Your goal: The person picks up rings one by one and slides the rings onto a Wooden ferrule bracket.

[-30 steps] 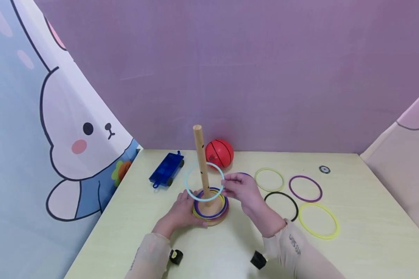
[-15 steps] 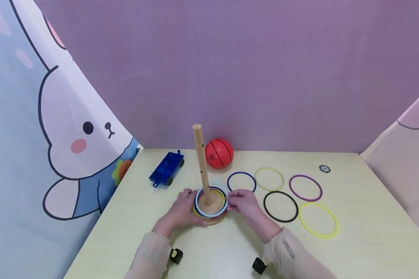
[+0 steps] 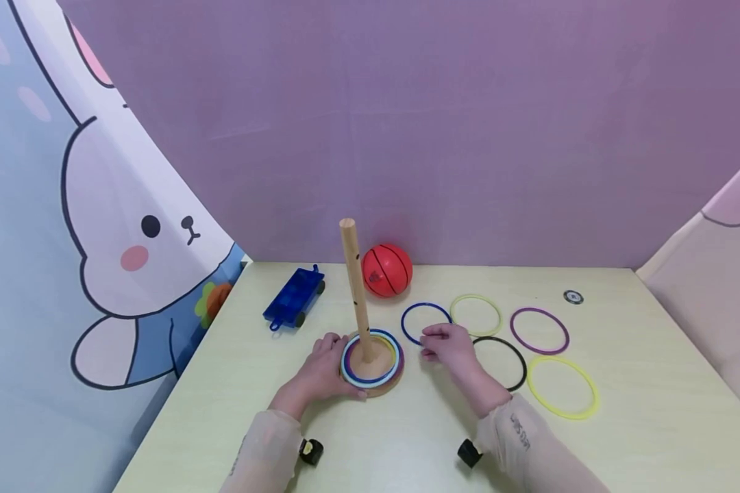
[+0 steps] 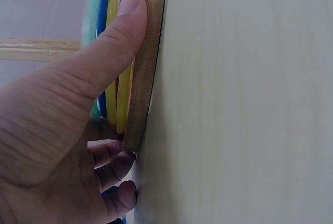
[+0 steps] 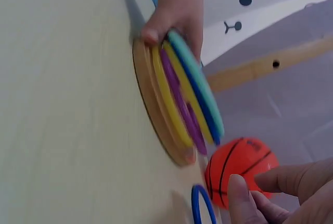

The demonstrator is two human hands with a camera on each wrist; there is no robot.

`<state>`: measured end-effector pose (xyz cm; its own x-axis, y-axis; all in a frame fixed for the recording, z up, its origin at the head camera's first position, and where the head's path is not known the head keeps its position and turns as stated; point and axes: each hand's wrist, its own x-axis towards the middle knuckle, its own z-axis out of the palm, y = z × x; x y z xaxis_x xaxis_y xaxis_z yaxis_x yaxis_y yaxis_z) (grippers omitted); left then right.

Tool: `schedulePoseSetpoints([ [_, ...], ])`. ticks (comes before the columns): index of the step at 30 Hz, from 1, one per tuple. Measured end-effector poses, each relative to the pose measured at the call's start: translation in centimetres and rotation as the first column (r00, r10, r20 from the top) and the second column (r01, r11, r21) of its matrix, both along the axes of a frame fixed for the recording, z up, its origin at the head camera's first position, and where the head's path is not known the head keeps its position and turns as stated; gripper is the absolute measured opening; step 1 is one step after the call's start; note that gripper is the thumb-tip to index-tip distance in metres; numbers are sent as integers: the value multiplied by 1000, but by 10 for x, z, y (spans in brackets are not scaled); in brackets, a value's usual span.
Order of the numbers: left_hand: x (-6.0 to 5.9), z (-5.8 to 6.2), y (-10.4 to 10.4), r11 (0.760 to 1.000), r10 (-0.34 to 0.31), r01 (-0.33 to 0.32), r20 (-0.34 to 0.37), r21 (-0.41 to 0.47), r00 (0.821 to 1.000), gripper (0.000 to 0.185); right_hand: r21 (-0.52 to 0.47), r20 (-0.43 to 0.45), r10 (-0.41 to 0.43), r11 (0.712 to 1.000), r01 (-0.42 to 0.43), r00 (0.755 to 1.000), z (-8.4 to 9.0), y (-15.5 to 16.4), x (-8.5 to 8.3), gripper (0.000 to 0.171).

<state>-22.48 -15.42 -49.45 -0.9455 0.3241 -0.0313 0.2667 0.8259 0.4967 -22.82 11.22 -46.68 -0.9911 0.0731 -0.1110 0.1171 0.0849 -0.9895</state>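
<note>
A wooden peg (image 3: 354, 287) stands on a round wooden base (image 3: 387, 389) that carries several stacked rings (image 3: 370, 359), with a light teal one on top. My left hand (image 3: 321, 366) grips the base's left rim. The left wrist view shows its thumb (image 4: 104, 62) lying across the rings (image 4: 112, 5) and base (image 4: 148, 62), fingers curled underneath. My right hand (image 3: 447, 344) hovers just right of the base, over the near edge of a blue ring (image 3: 425, 322), fingers loosely curled and holding nothing. The right wrist view shows its fingertips (image 5: 244, 203) beside that blue ring (image 5: 200, 206).
Loose rings lie on the table to the right: yellow-green (image 3: 476, 315), purple (image 3: 539, 331), black (image 3: 510, 361) and yellow (image 3: 561, 387). An orange ball (image 3: 387, 270) sits behind the peg, a blue toy cart (image 3: 294, 299) at the back left, a small dark disc (image 3: 573, 297) far right.
The teal ring went down the peg onto the stack. My right hand let it go and moved right to the blue ring. The left hand stayed on the base.
</note>
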Motion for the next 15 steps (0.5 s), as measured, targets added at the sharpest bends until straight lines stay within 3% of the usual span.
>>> schedulePoseSetpoints([
  [7,1,2,0,1000,-4,4,-1,15,1000,119,30,33,-58,998,57,998,-5,25,-12,28],
  [15,2,3,0,1000,-2,1,7,21,1000,119,200,20,-114,974,107,993,-9,39,-21,23],
])
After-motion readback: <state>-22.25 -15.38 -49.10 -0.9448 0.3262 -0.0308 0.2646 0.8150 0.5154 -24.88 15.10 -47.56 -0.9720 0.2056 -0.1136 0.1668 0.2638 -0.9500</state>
